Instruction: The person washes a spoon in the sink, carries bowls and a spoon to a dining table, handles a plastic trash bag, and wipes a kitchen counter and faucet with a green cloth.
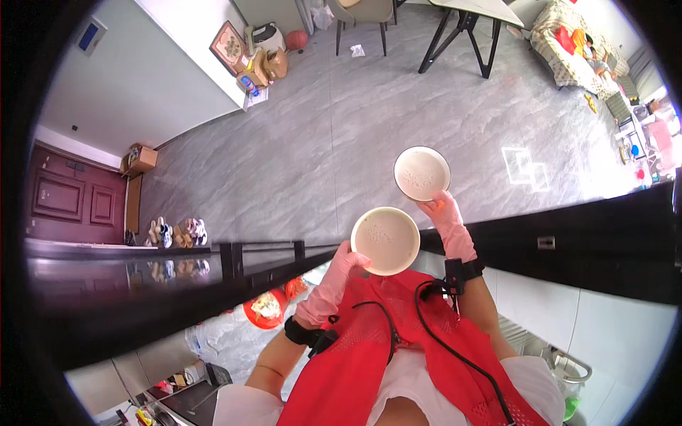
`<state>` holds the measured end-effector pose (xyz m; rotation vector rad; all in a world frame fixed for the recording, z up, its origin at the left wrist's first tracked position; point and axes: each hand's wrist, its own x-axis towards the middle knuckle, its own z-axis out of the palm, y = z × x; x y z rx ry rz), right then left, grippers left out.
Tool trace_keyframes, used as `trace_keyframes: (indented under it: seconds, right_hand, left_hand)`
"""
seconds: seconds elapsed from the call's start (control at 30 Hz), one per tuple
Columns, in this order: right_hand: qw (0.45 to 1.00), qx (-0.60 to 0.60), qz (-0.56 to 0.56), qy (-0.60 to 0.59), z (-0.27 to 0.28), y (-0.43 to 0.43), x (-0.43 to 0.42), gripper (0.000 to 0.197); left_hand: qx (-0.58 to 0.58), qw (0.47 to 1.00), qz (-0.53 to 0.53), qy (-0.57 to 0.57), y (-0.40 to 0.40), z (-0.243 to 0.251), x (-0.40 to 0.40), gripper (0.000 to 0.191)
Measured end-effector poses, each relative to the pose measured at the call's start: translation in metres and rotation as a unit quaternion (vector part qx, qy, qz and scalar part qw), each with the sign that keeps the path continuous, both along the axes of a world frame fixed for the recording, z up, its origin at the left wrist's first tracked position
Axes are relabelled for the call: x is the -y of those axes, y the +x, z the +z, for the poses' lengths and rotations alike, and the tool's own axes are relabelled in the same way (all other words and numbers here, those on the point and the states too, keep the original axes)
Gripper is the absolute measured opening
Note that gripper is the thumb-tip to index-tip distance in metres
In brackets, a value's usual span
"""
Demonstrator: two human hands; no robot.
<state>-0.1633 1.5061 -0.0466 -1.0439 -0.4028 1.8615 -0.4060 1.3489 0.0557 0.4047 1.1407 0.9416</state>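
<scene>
My left hand point(343, 266), in a pink glove, grips the near-left side of a cream bowl point(415, 242), thumb at its rim. Pale milky liquid point(391, 246) with small bubbles fills much of that bowl. Farther out and to the right, my right hand point(445, 212), gloved alike, holds a white dark-rimmed bowl point(421, 152) by its near edge. Similar pale, bubbly liquid point(423, 175) is inside it. Both bowls are held up in front of a red vest, apart from each other. The fingers beneath the bowls are hidden.
A dark door frame point(597, 242) crosses the view on both sides of me. Beyond lies a grey tiled floor point(282, 154). A table point(479, 8) and a chair point(365, 13) stand ahead. Shoes point(181, 232) line the left. A person point(599, 56) is on a sofa point(554, 37) at the far right.
</scene>
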Motion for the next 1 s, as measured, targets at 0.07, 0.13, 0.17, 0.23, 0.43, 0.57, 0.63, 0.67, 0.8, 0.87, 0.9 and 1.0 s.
trace_keyframes:
  seconds: [0.07, 0.13, 0.17, 0.23, 0.43, 0.57, 0.63, 0.67, 0.8, 0.87, 0.9, 1.0]
  right_hand:
    - [1.000, -0.006, -0.005, 0.009, 0.000, -0.015, -0.043, 0.045]
    - [1.000, -0.011, -0.009, 0.013, 0.005, -0.030, -0.098, 0.043]
    - [1.000, -0.022, -0.014, 0.006, 0.008, -0.037, -0.127, 0.041]
    - [0.999, -0.046, -0.011, 0.016, 0.002, -0.046, -0.161, 0.042]
    - [0.995, -0.090, -0.032, -0.015, 0.004, -0.053, -0.304, 0.043]
    - [0.997, -0.039, 0.002, 0.072, -0.030, -0.033, -0.408, 0.039]
    - [0.995, -0.040, 0.031, 0.084, -0.029, -0.021, -0.471, 0.032]
    - [0.998, -0.044, 0.025, 0.044, -0.013, -0.020, -0.500, 0.031]
    - [0.998, -0.022, -0.039, -0.053, -0.006, 0.010, -0.619, 0.035]
    - [0.999, -0.020, -0.026, -0.032, 0.000, 0.026, -0.702, 0.028]
    - [1.000, -0.011, -0.010, -0.025, -0.003, 0.035, -0.734, 0.021]
    - [0.998, 0.000, -0.033, -0.047, -0.002, 0.052, -0.829, 0.019]
  left_hand:
    - [0.000, 1.000, 0.023, -0.010, -0.011, 0.010, -0.031, 0.052]
    - [-0.008, 0.997, 0.077, -0.007, -0.018, 0.019, -0.075, 0.051]
    - [-0.015, 0.997, 0.062, -0.038, -0.028, 0.024, -0.101, 0.052]
    - [-0.036, 0.994, 0.088, -0.047, -0.035, 0.009, -0.123, 0.051]
    - [-0.017, 0.993, 0.104, -0.049, -0.054, 0.002, -0.248, 0.050]
    - [-0.047, 0.994, 0.098, 0.009, -0.063, -0.009, -0.357, 0.055]
    - [-0.054, 0.993, 0.103, 0.015, -0.065, -0.006, -0.422, 0.056]
    - [-0.064, 0.991, 0.114, 0.003, -0.067, -0.005, -0.458, 0.057]
    - [-0.038, 0.994, 0.100, 0.006, -0.063, -0.001, -0.603, 0.052]
    - [-0.032, 0.994, 0.098, 0.023, -0.065, -0.003, -0.692, 0.051]
    - [-0.023, 0.994, 0.100, 0.026, -0.060, -0.005, -0.728, 0.050]
    - [-0.028, 0.994, 0.096, 0.034, -0.047, -0.001, -0.837, 0.048]
